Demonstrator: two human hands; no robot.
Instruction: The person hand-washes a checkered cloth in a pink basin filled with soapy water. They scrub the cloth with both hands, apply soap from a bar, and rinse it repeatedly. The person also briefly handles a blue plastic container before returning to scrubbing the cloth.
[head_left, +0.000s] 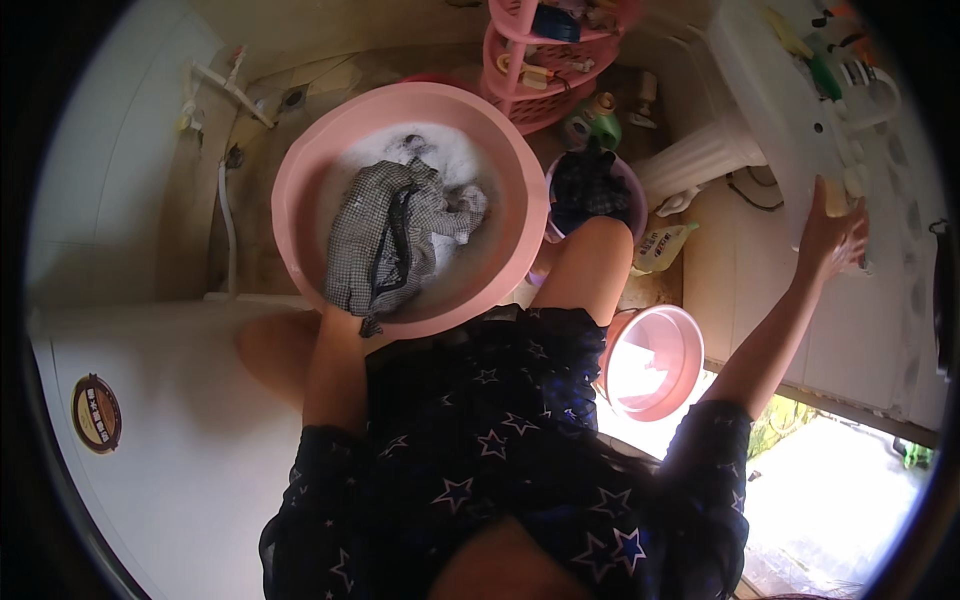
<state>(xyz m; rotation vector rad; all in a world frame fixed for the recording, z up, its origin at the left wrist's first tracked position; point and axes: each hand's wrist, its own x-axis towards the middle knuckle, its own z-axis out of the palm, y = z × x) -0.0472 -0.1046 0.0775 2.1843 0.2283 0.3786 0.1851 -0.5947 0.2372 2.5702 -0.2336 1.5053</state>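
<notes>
A black-and-white checked garment (367, 232) with a dark-edged opening lies in a large pink basin (289, 195) of sudsy water (442, 142). My left forearm (337, 360) reaches to the basin's near rim. The garment covers my left hand, so its fingers are hidden. My right hand (832, 232) is out to the right at the edge of a white washbasin (780, 97), with thumb and fingers spread and some foam on it. A pale yellowish thing (834, 201), perhaps soap, shows between thumb and fingers; whether they grip it is unclear.
Dark clothes (592, 187) fill a small purple tub (637, 199) right of the basin. Nearby stand a pink bucket (656, 416), a green bottle (606, 127), a plastic packet (664, 249) and a pink tiered rack (517, 90). A white pipe (227, 225) runs along the left.
</notes>
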